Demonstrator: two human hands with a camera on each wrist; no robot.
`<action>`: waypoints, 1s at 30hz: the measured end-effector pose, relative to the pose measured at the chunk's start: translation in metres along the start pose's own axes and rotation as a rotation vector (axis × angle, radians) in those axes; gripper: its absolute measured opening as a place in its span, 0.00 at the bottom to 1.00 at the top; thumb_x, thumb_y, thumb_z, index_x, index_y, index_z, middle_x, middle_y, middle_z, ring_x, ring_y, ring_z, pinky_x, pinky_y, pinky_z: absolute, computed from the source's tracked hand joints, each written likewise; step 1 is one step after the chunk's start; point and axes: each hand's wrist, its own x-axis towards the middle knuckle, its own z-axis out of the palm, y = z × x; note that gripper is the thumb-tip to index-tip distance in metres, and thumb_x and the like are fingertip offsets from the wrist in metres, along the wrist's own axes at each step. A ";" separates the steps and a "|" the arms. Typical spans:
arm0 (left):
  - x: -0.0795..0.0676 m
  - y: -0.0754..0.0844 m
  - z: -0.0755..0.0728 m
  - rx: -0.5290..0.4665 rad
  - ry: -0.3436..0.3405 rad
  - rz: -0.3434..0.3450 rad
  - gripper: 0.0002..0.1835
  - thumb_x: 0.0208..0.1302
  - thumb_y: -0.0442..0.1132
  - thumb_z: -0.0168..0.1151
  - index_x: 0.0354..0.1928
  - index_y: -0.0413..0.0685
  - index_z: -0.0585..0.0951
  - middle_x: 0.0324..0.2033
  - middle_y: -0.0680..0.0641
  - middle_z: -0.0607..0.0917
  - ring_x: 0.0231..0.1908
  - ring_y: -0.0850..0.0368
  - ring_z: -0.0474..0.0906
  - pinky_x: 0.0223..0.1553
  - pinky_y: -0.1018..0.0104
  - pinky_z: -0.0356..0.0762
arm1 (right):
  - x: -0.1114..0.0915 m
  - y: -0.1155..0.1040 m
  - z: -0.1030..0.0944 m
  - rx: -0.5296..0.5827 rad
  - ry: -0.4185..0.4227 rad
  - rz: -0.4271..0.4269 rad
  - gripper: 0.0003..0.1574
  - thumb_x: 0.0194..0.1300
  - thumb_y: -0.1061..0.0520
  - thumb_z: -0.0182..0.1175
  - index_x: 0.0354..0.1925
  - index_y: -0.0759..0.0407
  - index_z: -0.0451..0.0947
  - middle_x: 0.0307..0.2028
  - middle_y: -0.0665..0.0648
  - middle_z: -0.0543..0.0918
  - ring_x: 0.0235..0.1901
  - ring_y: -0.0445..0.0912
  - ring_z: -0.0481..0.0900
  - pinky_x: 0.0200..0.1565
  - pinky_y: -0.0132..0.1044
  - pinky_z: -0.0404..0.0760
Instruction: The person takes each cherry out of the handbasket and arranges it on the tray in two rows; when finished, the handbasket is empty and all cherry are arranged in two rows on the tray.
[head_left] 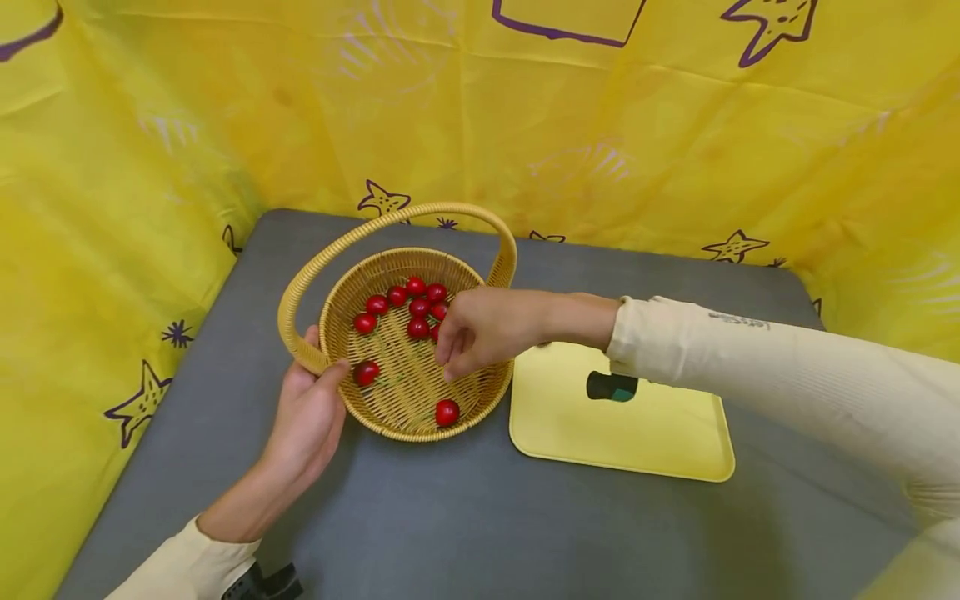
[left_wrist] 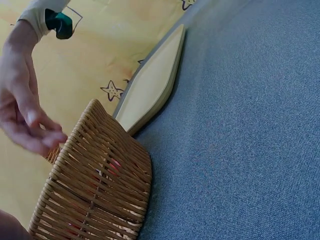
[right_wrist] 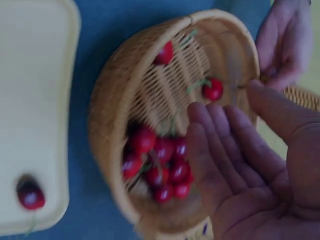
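Head view shows a wicker basket [head_left: 422, 435] standing upright on a grey counter [head_left: 450, 525], its arched handle [head_left: 450, 207] rising above the far side of the bowl. The left hand [head_left: 307, 417] grips the basket's left side at the foot of the handle, thumb over the rim, fingers holding the wall from outside. The right hand [head_left: 491, 329] is over the right part of the bowl; the right wrist view shows its fingers loosely extended and the palm bare, thumb apart from them.

Red cherries lie inside the basket. Most form a group [head_left: 418, 327] toward the far side. One cherry [head_left: 366, 372] lies near the left thumb, another [head_left: 447, 412] near the front wall. Green stems are visible.

A pale yellow tray [head_left: 622, 442] lies flat just beside the basket, to its right. One dark red cherry [right_wrist: 31, 195] rests near a tray corner, slightly blurred. Yellow cloth [head_left: 510, 108] with starfish drawings hangs behind the counter.
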 end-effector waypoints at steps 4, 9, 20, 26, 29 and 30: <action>0.002 -0.001 0.001 -0.002 0.006 -0.016 0.43 0.81 0.24 0.37 0.84 0.48 0.27 0.84 0.55 0.34 0.81 0.65 0.32 0.81 0.66 0.34 | 0.023 -0.002 0.010 -0.056 -0.047 0.025 0.12 0.70 0.52 0.73 0.48 0.57 0.91 0.39 0.46 0.91 0.43 0.36 0.86 0.48 0.29 0.84; 0.001 -0.002 0.000 0.000 0.012 -0.014 0.43 0.81 0.24 0.38 0.84 0.49 0.27 0.85 0.54 0.34 0.81 0.63 0.31 0.81 0.64 0.34 | 0.041 -0.001 0.021 -0.090 -0.116 0.074 0.05 0.69 0.54 0.73 0.41 0.53 0.92 0.36 0.44 0.91 0.38 0.36 0.82 0.44 0.29 0.82; 0.000 -0.003 0.000 0.031 0.015 0.019 0.42 0.79 0.23 0.39 0.85 0.44 0.32 0.85 0.47 0.41 0.82 0.59 0.36 0.82 0.58 0.37 | 0.050 0.019 0.043 -0.093 -0.163 0.178 0.08 0.66 0.49 0.76 0.40 0.50 0.92 0.35 0.41 0.89 0.39 0.36 0.82 0.42 0.28 0.81; 0.000 -0.002 0.001 0.020 0.018 0.012 0.43 0.79 0.23 0.39 0.85 0.45 0.30 0.85 0.48 0.39 0.82 0.59 0.34 0.82 0.60 0.37 | 0.050 0.023 0.047 -0.080 -0.138 0.163 0.07 0.66 0.49 0.76 0.38 0.50 0.91 0.33 0.41 0.89 0.38 0.36 0.82 0.42 0.28 0.80; 0.000 -0.002 0.001 0.022 0.018 0.002 0.43 0.79 0.24 0.39 0.84 0.47 0.29 0.85 0.49 0.37 0.82 0.60 0.33 0.82 0.62 0.36 | 0.051 0.023 0.049 -0.084 -0.126 0.160 0.07 0.65 0.49 0.77 0.37 0.50 0.91 0.33 0.42 0.89 0.38 0.36 0.81 0.41 0.28 0.80; 0.000 -0.002 0.000 0.026 0.014 0.002 0.43 0.79 0.24 0.39 0.84 0.47 0.29 0.85 0.49 0.37 0.82 0.60 0.33 0.82 0.62 0.36 | 0.052 0.023 0.049 -0.087 -0.124 0.160 0.07 0.64 0.50 0.78 0.37 0.49 0.91 0.32 0.42 0.89 0.37 0.36 0.81 0.41 0.28 0.80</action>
